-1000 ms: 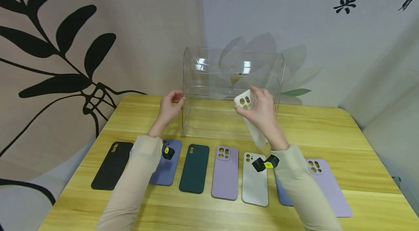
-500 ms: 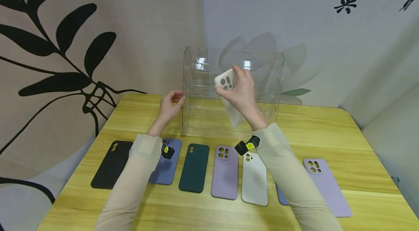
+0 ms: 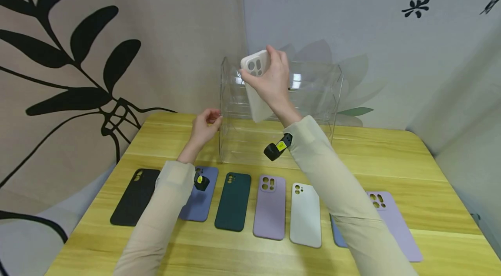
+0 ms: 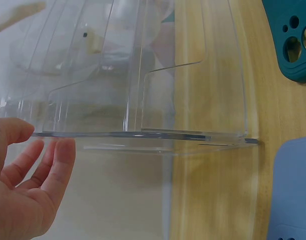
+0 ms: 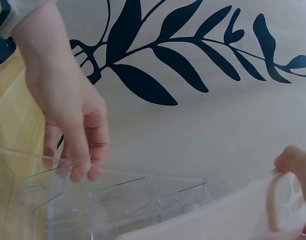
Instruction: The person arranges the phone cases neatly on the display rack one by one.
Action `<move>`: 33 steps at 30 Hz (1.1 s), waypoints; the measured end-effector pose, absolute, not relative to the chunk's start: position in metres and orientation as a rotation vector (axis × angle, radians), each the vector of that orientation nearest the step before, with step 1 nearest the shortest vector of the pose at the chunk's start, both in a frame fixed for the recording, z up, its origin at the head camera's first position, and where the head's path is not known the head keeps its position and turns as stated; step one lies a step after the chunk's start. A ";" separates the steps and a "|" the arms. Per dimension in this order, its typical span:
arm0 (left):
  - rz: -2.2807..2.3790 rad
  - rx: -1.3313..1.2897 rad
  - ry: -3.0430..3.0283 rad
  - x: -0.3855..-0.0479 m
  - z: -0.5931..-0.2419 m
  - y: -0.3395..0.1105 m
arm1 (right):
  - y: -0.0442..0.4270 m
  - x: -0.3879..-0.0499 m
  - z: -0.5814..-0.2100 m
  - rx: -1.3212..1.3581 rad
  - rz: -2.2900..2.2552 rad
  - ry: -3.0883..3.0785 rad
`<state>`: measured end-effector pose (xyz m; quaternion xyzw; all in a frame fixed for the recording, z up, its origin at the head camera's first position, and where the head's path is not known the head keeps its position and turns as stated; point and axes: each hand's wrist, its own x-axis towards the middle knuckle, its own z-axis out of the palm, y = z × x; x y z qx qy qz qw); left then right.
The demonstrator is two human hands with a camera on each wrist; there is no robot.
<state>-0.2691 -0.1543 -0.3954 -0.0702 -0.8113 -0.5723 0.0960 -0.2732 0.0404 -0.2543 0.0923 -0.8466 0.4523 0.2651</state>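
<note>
The person's right grip is closed on a white phone case, thumb on one edge and fingers on the other, up by the camera holes. I see that case just above the middle of the frame, raised off the bench and tilted, its plain end slanting down to the right. It overlaps the upper left part of a clear rack at centre; whether the two touch, I cannot tell. Left of it, the left grip pinches the edge of the rack's side panel, thumb on one face and fingertips on the other, as the left wrist view shows. Pale sleeves run up from the bottom of the frame, a small black camera at each wrist. Across the lower part lies a row of cases: a black case at left, a blue case partly under the left forearm, a dark green case, a purple case, a silvery case, then at right a second blue one and a lilac case, both partly covered by the right sleeve. Black leaves pattern the wall at upper left.
</note>
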 end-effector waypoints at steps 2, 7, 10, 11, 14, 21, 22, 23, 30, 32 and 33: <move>-1.698 -0.214 -2.403 -0.265 -0.391 -0.153 | 0.034 -0.279 -0.250 0.234 1.254 -2.269; -1.679 -0.234 -2.381 -0.254 -0.379 -0.149 | 0.022 -0.293 -0.246 0.198 1.312 -2.193; -1.682 -0.226 -2.373 -0.261 -0.388 -0.151 | 0.016 -0.300 -0.246 0.173 1.320 -2.135; -1.685 -0.223 -2.372 -0.264 -0.392 -0.152 | 0.014 -0.301 -0.247 0.164 1.326 -2.117; -1.686 -0.220 -2.372 -0.270 -0.398 -0.154 | 0.008 -0.305 -0.251 0.134 1.336 -2.079; -1.680 -0.230 -2.385 -0.269 -0.397 -0.154 | -0.002 -0.311 -0.263 0.040 1.368 -1.997; -1.677 -0.231 -2.388 -0.269 -0.396 -0.154 | -0.003 -0.312 -0.264 0.025 1.360 -1.992; -1.677 -0.230 -2.392 -0.268 -0.396 -0.154 | -0.004 -0.312 -0.266 0.012 1.355 -1.983; -1.687 -0.210 -2.389 -0.269 -0.396 -0.153 | -0.004 -0.314 -0.265 -0.086 1.311 -1.928; -1.687 -0.217 -2.381 -0.269 -0.396 -0.153 | -0.005 -0.314 -0.265 -0.100 1.298 -1.931; -1.688 -0.221 -2.378 -0.269 -0.397 -0.153 | -0.005 -0.314 -0.266 -0.107 1.293 -1.937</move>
